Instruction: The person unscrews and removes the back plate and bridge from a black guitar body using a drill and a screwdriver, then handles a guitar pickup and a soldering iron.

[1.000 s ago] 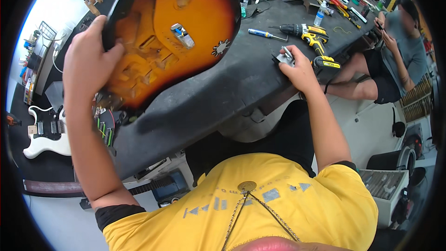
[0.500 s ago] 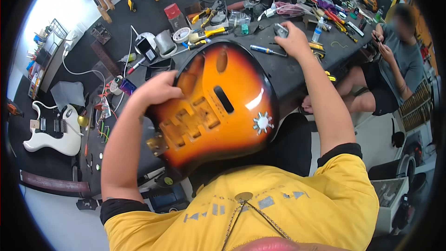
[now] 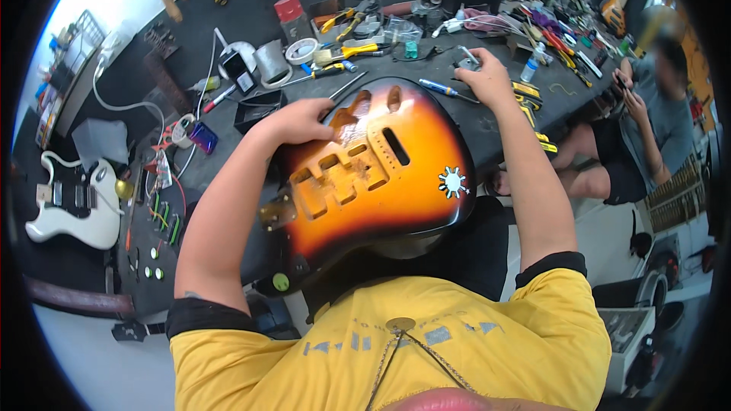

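Note:
A sunburst electric guitar body (image 3: 415,202) with bare routed cavities leans across my lap and the bench edge. A white sun-shaped sticker (image 3: 453,182) marks its face near the right edge. My left hand (image 3: 304,120) is closed on its upper left edge, thumb on the face and fingertips hidden beyond the rim. Over the bench, past the body's far right edge, my right hand (image 3: 487,78) is closed on a small silver-grey metal piece (image 3: 467,59), partly covered by the fingers. A blue-handled screwdriver (image 3: 440,88) lies just left of that hand.
Tools, tape and brushes crowd the dark workbench (image 3: 221,133). A yellow power drill (image 3: 533,110) lies right of my right forearm. At left rests a white guitar body (image 3: 84,221). A seated person (image 3: 651,114) is at right, beside a water bottle (image 3: 533,62) on the bench.
The guitar body has shifted right in the picture, and its face looks turned slightly. My left hand has moved right with it. My right hand still holds the metal piece over the bench.

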### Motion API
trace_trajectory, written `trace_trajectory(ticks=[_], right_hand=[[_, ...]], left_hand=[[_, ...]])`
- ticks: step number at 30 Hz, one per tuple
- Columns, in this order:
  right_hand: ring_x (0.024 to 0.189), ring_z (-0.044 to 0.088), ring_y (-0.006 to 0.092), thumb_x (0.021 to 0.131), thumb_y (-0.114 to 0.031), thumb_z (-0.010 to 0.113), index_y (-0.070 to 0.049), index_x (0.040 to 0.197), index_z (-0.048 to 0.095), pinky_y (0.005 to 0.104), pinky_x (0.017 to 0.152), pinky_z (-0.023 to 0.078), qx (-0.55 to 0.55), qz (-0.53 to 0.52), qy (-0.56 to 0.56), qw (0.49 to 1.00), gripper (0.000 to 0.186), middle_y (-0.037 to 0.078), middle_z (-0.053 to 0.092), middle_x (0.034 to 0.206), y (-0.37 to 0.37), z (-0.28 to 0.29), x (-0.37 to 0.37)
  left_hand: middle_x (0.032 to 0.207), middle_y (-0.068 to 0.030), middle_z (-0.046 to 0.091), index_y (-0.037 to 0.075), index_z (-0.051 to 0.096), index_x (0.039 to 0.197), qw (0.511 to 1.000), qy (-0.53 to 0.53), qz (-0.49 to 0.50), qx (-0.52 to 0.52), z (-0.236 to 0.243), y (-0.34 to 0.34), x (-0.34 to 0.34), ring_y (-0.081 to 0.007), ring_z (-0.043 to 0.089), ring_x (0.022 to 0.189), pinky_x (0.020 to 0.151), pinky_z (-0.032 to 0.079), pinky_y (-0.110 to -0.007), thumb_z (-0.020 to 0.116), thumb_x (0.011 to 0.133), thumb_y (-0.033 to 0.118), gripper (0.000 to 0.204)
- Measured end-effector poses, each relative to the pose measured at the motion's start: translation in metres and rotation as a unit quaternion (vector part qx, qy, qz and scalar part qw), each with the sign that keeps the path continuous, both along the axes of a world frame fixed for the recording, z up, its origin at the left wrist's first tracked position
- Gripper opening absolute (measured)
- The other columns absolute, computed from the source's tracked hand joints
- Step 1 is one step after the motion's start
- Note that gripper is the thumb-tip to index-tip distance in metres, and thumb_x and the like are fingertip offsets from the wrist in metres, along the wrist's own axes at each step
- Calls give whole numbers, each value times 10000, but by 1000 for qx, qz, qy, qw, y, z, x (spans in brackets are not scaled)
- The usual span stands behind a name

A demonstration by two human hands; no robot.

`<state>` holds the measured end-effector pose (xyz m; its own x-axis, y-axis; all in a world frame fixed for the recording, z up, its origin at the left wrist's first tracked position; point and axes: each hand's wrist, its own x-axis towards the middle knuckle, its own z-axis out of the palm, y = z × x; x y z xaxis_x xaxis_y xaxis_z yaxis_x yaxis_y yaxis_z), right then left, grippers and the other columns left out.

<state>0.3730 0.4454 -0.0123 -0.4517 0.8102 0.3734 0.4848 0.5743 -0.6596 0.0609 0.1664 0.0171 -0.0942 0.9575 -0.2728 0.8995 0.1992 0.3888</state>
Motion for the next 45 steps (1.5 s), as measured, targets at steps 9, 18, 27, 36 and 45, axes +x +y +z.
trace_trajectory(ticks=[9,18,27,36,45], right_hand=[[798,688,105,926,-372,861,-60,1318,717,275,670,558,-190,219,169,942,522,35,740,978,-81,71,-77],[563,637,121,1031,-638,706,-30,1105,727,285,512,532,-257,355,-107,893,613,51,682,724,-156,42,-223],[580,625,167,1114,-505,619,-51,1160,700,310,556,494,-396,373,-47,838,463,63,681,727,-143,26,-241],[1104,697,354,959,-172,803,-48,1212,726,437,913,573,230,462,119,848,292,143,720,1176,-150,20,-242],[982,703,302,894,-69,840,-45,1062,789,404,848,570,272,458,122,837,178,88,750,1007,-141,25,-235]], left_hand=[[1193,-209,768,-10,667,1426,966,-107,73,224,-22,-27,-8,-318,731,1120,991,567,-404,764,945,249,555],[1043,-122,743,22,582,1397,842,-271,219,411,-54,-50,-19,-218,710,874,829,588,-334,809,1000,132,470],[1159,-107,710,29,600,1382,799,-412,200,391,-61,-51,-59,-176,691,924,804,571,-330,657,1119,265,358],[948,-89,711,55,634,1262,694,-595,268,306,-46,-61,-63,-151,618,628,496,424,-268,511,1163,385,366],[713,-30,636,54,705,1032,744,-547,255,287,-36,-57,-52,-77,504,504,439,323,-231,561,1135,548,525]])
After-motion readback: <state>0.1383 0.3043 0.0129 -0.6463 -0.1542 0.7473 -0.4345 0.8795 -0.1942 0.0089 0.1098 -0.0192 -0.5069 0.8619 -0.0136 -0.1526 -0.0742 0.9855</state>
